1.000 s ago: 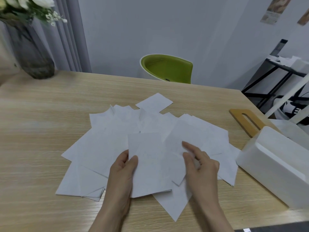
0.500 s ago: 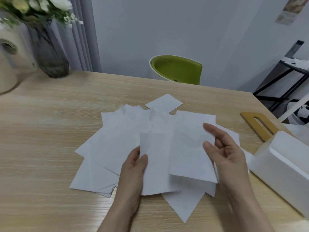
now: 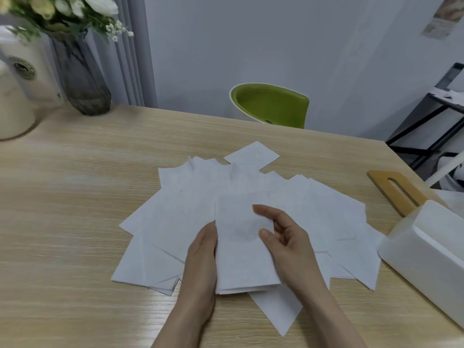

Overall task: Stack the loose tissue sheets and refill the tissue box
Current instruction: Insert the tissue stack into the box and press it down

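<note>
Several loose white tissue sheets [image 3: 190, 212] lie fanned out over the middle of the wooden table [image 3: 75, 197]. A small stack of sheets [image 3: 241, 262] sits in front of me, above the spread. My left hand [image 3: 200, 259] grips the stack's left edge. My right hand [image 3: 286, 237] pinches the top sheet at the stack's right side, thumb and fingertips on it. The white tissue box [image 3: 426, 252] lies at the right edge of the table, apart from both hands. Its wooden lid [image 3: 394, 190] with a slot lies flat behind it.
A dark glass vase with white flowers [image 3: 82, 79] and a cream jug [image 3: 15, 101] stand at the table's back left corner. A green chair [image 3: 271, 104] is behind the table. A black rack [image 3: 431, 116] stands to the right.
My right hand lifted a sheet from the spread on the right and brought it left onto the stack held by my left hand. The view shifted a little to the left.
</note>
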A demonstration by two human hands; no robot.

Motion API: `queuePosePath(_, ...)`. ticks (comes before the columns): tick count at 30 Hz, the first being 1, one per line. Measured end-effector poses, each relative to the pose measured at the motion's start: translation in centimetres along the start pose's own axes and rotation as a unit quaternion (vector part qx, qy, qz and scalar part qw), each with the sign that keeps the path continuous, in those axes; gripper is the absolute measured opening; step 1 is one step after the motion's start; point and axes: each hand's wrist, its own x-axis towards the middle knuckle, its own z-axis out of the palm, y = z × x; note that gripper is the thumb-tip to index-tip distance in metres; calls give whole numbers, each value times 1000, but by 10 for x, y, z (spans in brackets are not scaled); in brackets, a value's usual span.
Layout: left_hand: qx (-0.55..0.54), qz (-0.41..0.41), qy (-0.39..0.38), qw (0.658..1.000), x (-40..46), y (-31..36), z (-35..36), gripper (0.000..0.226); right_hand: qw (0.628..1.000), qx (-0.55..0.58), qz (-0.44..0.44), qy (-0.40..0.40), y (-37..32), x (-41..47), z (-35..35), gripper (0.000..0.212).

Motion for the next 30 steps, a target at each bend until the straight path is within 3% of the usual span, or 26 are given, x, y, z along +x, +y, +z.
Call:
queuePosePath(9, 16, 8, -15, 1000, 0, -4, 1, 27, 998, -60, -9, -14, 1, -1, -1, 43)
queuePosePath(14, 5, 43, -8, 999, -6, 5, 4, 28, 984, -155, -55, 67, 4, -5, -6, 56)
queuePosePath(20, -1, 57, -20, 998, -9, 10, 23, 23, 999, -28, 40, 5, 0, -14, -10, 68)
queuePosePath(25, 20, 82, -8, 996, -5, 4, 37, 29, 999, -17, 28, 15, -3, -17, -17, 71)
queuePosePath(30, -50, 118, 80, 989, -3, 10, 52, 36, 998, 15, -25, 50, -5, -23, -25, 73)
